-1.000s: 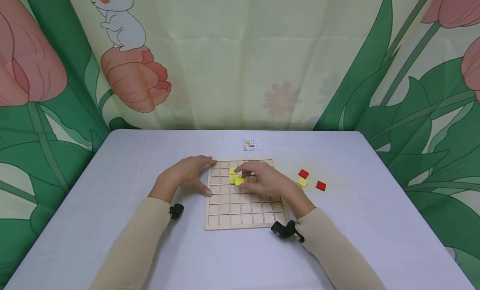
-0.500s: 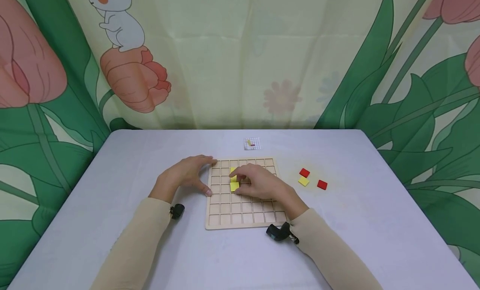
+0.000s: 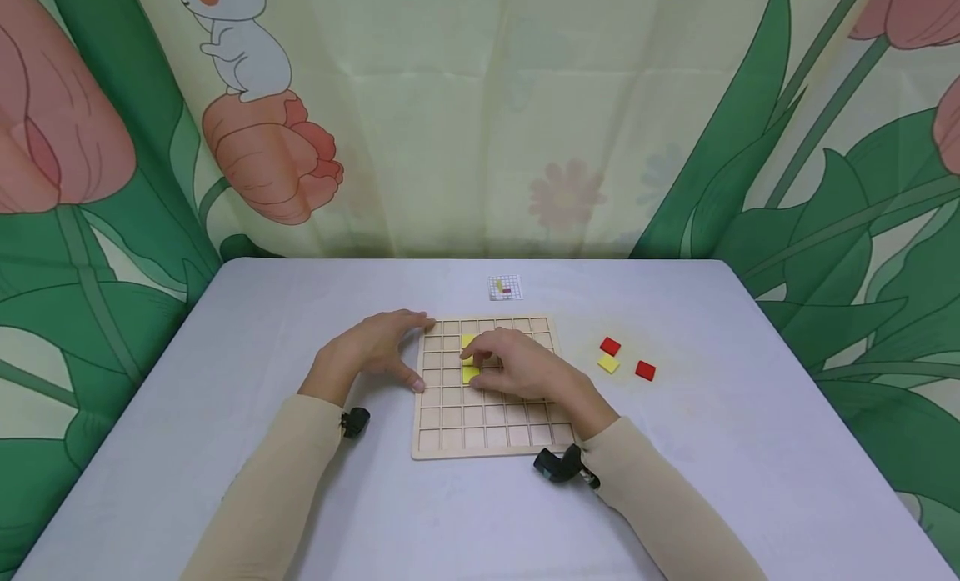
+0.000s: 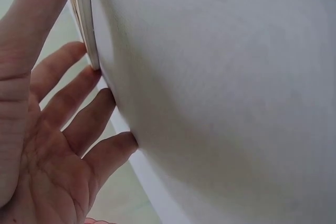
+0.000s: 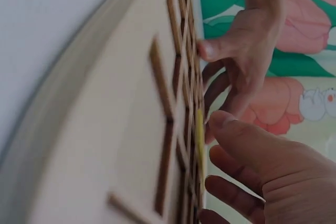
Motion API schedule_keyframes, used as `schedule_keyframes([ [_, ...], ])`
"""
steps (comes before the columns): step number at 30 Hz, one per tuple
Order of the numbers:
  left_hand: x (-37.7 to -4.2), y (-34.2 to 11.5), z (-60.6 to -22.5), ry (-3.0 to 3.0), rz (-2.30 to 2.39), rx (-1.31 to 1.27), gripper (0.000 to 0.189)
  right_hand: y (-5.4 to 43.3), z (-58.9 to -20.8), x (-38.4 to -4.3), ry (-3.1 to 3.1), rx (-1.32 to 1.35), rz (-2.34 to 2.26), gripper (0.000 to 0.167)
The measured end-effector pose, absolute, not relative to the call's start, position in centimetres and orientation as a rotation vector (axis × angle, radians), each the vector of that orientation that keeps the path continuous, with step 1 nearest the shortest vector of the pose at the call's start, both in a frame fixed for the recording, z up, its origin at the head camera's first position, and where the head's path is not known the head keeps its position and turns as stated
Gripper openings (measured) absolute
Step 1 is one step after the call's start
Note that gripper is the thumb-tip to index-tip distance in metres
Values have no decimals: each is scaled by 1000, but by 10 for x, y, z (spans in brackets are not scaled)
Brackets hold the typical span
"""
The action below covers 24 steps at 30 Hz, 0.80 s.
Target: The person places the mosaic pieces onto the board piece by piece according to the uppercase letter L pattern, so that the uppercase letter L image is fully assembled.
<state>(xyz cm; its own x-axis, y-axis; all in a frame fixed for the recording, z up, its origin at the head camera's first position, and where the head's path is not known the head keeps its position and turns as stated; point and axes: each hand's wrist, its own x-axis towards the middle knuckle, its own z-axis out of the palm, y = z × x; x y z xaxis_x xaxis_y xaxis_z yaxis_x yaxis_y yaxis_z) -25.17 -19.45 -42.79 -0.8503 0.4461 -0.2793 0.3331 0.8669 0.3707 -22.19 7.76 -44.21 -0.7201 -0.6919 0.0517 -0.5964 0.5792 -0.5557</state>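
A wooden grid board [image 3: 474, 438] lies flat on the white table. My left hand [image 3: 372, 348] rests at its left side, thumb on the edge and straight fingers at the far corner. In the left wrist view those fingers touch the board's edge [image 4: 86, 22] and the tabletop. My right hand [image 3: 525, 368] is over the grid, thumb and index finger bent at a yellow square tile [image 3: 470, 375]. Just beyond it, a yellow tile [image 3: 468, 340] sits in the same column, partly hidden by the fingers. The right wrist view shows a yellow edge [image 5: 200, 140] beside the thumb.
Right of the board lie a red tile [image 3: 610, 346], a yellow tile [image 3: 608, 363] and another red tile [image 3: 645, 371]. A small printed grid card [image 3: 506, 287] lies behind the board. A patterned curtain [image 3: 450, 147] hangs past the table's far edge.
The right hand has brought the yellow tile slightly left and nearer, down into a cell below the other yellow. It is almost still over the last half second. The left hand stays put.
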Motion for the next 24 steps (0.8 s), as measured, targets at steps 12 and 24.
schedule_keyframes([
  [12,-252,-193,-427,2668,452,544,118,87,-432,-214,2624,-1070,-881,30],
  [24,-250,-194,-427,2679,439,572,117,121,-432,-216,2654,-998,-967,30],
])
